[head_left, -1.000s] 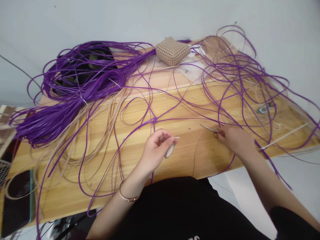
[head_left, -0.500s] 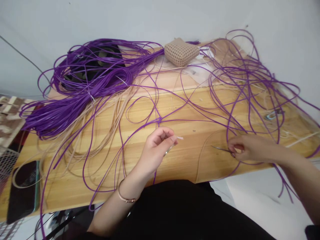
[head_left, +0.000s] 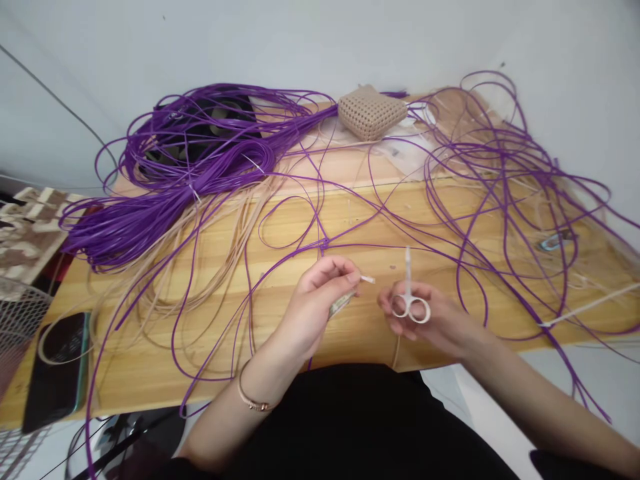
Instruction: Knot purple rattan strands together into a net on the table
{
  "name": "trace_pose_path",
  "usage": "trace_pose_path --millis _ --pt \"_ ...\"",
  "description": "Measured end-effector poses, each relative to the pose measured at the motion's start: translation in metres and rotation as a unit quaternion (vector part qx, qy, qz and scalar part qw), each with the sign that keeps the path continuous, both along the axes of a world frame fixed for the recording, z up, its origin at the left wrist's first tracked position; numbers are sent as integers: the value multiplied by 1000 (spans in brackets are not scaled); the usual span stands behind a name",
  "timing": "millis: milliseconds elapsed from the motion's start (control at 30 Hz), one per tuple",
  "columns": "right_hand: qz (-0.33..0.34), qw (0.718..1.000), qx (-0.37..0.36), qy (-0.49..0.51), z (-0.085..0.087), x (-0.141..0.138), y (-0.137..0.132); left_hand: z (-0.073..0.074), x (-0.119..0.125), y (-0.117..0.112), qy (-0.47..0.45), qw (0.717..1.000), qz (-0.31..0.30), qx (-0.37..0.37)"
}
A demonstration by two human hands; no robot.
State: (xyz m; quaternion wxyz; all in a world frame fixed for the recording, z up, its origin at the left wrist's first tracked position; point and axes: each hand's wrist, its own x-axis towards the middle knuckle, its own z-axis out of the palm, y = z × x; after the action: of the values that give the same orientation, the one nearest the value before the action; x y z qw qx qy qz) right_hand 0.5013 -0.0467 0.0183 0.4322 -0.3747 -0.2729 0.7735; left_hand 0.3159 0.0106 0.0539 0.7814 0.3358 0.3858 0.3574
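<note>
My left hand (head_left: 315,307) is closed above the wooden table (head_left: 350,220), pinching the pale end of a thin strip (head_left: 367,279) between thumb and fingertips, with a small tape roll (head_left: 340,305) under the fingers. Just to its right, my right hand (head_left: 430,320) holds small silver scissors (head_left: 410,293) by the loops, blades pointing up and away. The two hands are a short gap apart near the table's front edge. Loose purple cords (head_left: 475,200) lie around and under both hands.
A thick bundle of purple cord (head_left: 165,200) and beige strands (head_left: 210,253) fill the left half. A beige woven pouch (head_left: 371,111) sits at the back. A dark phone (head_left: 55,370) lies at the front left, a small clip (head_left: 553,241) at the right.
My right hand lifted the scissors off the table at the right and brought them left, close to my left hand, blades now upright. My left hand stayed almost still.
</note>
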Motion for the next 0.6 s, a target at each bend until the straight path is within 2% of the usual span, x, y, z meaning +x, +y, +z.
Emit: trace_pose_path --millis 167,267,400,500,600 --pt "-14 998 -49 44 -7 -36 7 -7 0 -4 26 998 -35 42" --pt "9 997 -75 23 -13 -47 6 -10 -3 -6 28 996 -70 51" --pt "50 996 -61 44 -21 -50 0 -8 -7 -7 33 993 -115 23" --pt "70 996 -29 53 -20 -37 -4 -4 -13 -4 49 995 -81 34" --pt "105 994 22 10 -11 -15 -5 1 -20 1 64 997 -25 43"
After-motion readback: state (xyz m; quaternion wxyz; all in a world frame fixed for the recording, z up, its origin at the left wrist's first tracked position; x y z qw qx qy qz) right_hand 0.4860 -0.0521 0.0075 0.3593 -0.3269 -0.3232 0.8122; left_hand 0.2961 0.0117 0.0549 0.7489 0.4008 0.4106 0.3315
